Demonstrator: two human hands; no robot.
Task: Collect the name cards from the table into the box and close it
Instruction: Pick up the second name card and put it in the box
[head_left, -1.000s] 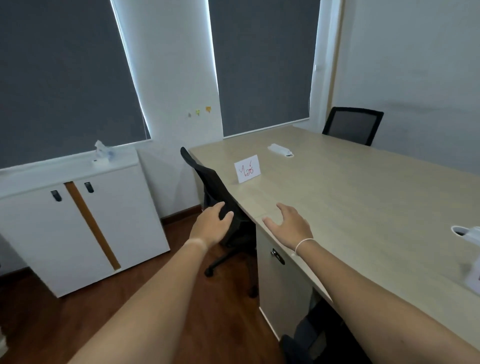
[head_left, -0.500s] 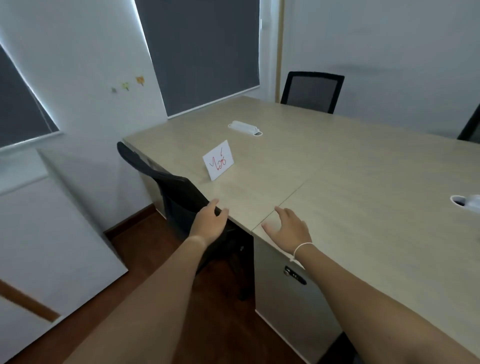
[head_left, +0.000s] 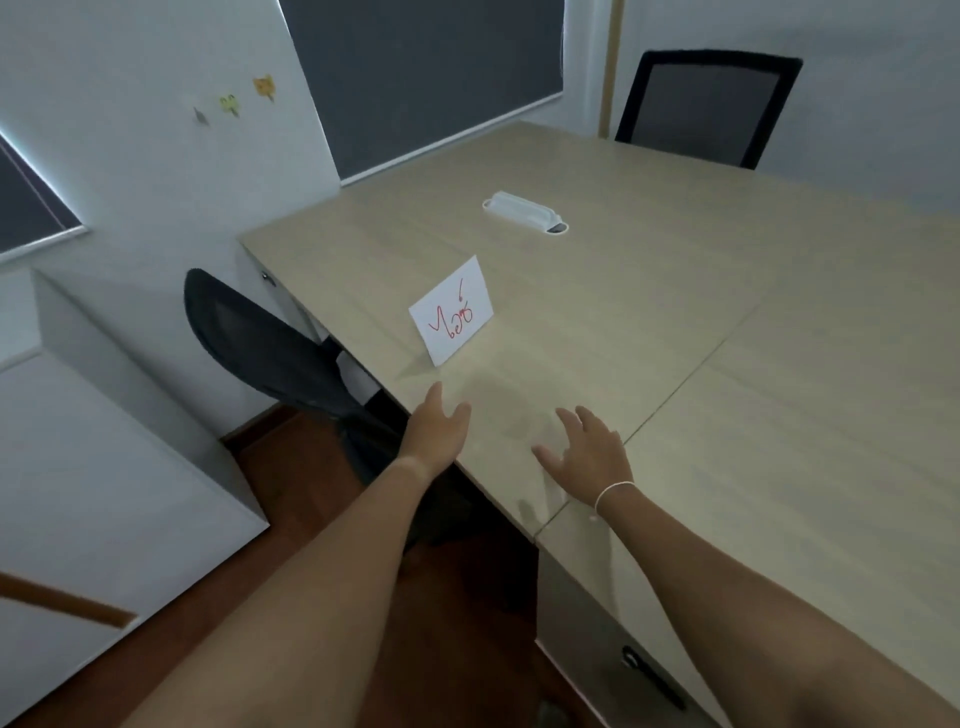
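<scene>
A white folded name card (head_left: 453, 310) with red handwriting stands upright on the beige table (head_left: 727, 332), near its left edge. My left hand (head_left: 435, 432) hovers at the table's edge a short way in front of the card, fingers apart and empty. My right hand (head_left: 586, 453) is over the tabletop to the right of it, fingers spread, holding nothing; a thin white band circles its wrist. No box is in view.
A white cable cover (head_left: 523, 209) is set into the table beyond the card. A black mesh chair (head_left: 270, 348) is tucked in at the left edge, another black chair (head_left: 706, 104) at the far end. A white cabinet (head_left: 104, 467) stands at left over the wooden floor.
The view has swung right and closer to the table; the card now sits nearer. Both hands have moved forward over the table's edge toward the card, still empty.
</scene>
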